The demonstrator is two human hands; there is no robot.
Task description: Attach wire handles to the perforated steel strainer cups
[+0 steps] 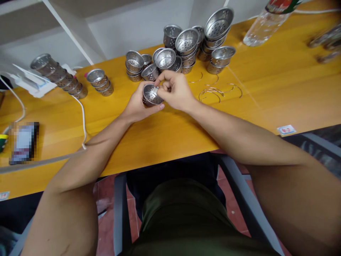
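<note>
My left hand (136, 105) is wrapped round a small perforated metal cup (152, 95), thumb along its near side. The cup's open mouth is tilted up toward me. At its right rim is my right hand (174, 89), with thumb and forefinger pinched together; what they hold, if anything, is hidden. Just beyond my hands stand more perforated cups (165, 59), some stacked. To the right of my right hand lie several thin curved wires (211, 93), loose on the wooden table (160, 138).
A tall leaning stack of cups (60, 76) and a shorter stack (100, 82) stand at the left. A phone-like device (24, 143) lies near a white cable (82, 117). Back right are taller cup stacks (217, 30) and a clear plastic bottle (263, 28).
</note>
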